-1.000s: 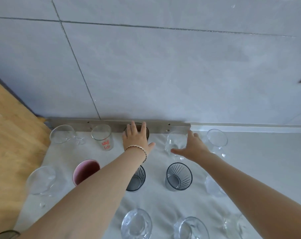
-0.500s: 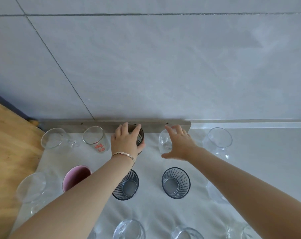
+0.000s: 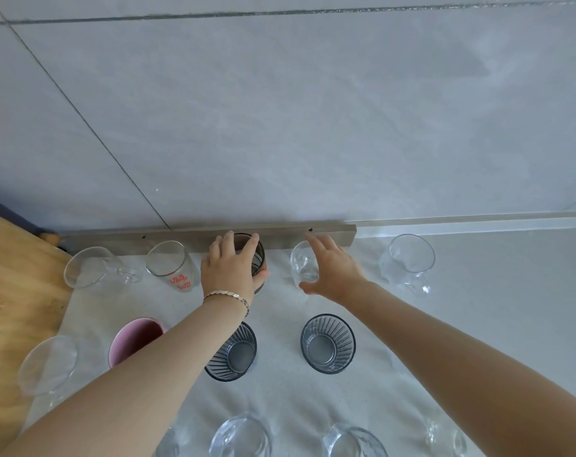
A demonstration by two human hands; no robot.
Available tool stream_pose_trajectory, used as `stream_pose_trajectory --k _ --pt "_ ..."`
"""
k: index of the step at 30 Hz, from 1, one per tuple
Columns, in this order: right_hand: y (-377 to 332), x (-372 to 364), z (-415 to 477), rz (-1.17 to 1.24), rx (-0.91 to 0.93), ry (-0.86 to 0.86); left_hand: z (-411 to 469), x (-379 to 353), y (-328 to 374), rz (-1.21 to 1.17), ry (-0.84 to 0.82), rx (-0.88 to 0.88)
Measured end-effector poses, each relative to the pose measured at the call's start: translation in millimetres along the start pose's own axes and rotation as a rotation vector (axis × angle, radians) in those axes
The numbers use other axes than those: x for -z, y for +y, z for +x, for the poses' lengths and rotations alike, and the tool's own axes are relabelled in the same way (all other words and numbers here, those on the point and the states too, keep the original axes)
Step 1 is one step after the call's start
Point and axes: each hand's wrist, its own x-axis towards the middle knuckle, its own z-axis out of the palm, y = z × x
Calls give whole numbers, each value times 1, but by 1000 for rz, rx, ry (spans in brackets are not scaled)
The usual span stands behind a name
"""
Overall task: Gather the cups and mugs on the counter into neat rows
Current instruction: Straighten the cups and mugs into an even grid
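Observation:
On the pale counter (image 3: 494,318) the cups stand in rows. In the back row my left hand (image 3: 229,270) wraps a dark smoky glass (image 3: 255,255). My right hand (image 3: 333,270) curls around a small clear glass (image 3: 301,267) beside it, fingers spread against its side. Also in that row are a clear mug (image 3: 88,267), a glass with red print (image 3: 174,267) and a clear mug (image 3: 408,260) at the right. The middle row holds a clear glass (image 3: 47,364), a pink mug (image 3: 133,338) and two dark ribbed glasses (image 3: 232,352) (image 3: 328,343). Several clear glasses (image 3: 240,437) line the front edge.
A metal strip (image 3: 187,234) runs along the foot of the grey tiled wall (image 3: 280,127) right behind the back row. A wooden surface (image 3: 13,291) borders the counter on the left.
My left hand has closed further around the dark glass. My right hand has shifted left from between two clear cups onto the small clear glass. The view has tilted slightly.

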Motion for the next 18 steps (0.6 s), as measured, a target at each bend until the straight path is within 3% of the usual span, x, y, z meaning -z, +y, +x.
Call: stream_pose_trajectory --k 4,6,8,10,12,18 --pt "10 22 -18 -11 -22 93 -2 3 15 46 -10 6" --pt "33 39 -29 -62 -97 237 -1 5 31 33 7 -103" --pt "64 52 -37 -60 -285 303 0 6 49 27 -49 -247" --pt "89 59 -43 7 -493 245 0 3 67 6 -167 -307" --pt "106 59 -45 73 -585 156 2 -2 81 -37 -261 -267" --pt "118 54 -41 200 -411 135 12 -11 92 -174 -251 -130"
